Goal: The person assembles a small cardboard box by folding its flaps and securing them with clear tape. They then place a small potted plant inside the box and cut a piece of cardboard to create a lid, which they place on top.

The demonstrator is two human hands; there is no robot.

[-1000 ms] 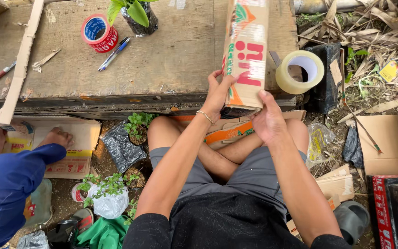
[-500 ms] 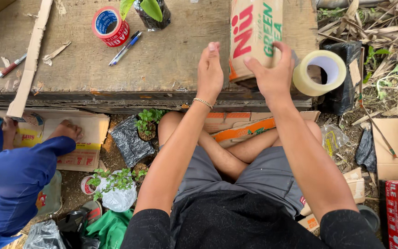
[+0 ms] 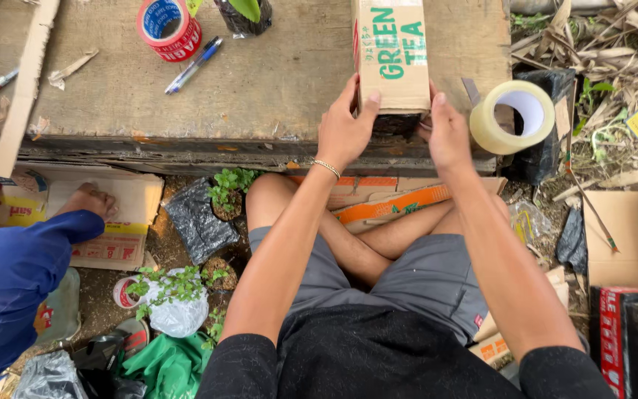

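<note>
Since a moment ago both hands have slid to the near end of the cardboard box (image 3: 391, 55), which now lies farther up the wooden table (image 3: 275, 96), its open near end close to the table's near edge. Left hand (image 3: 343, 127) clasps the box's left near corner, thumb up its front face and fingers curled round the side; right hand (image 3: 446, 131) presses the right near corner, thumb up and fingers wrapped behind (what sits inside the dark opening cannot be made out). Just right of that hand a roll of clear packing tape (image 3: 512, 116) stands on edge at the table's right end. Far left on the table lie a red tape roll (image 3: 169, 28) and a blue pen (image 3: 195, 64), with a small black pot (image 3: 241, 15) holding a green seedling beyond them. Below the table, black nursery bags (image 3: 199, 222) hold leafy seedlings, and another person's blue sleeve (image 3: 16, 273) reaches toward flattened cardboard (image 3: 123, 222) at left.
</note>
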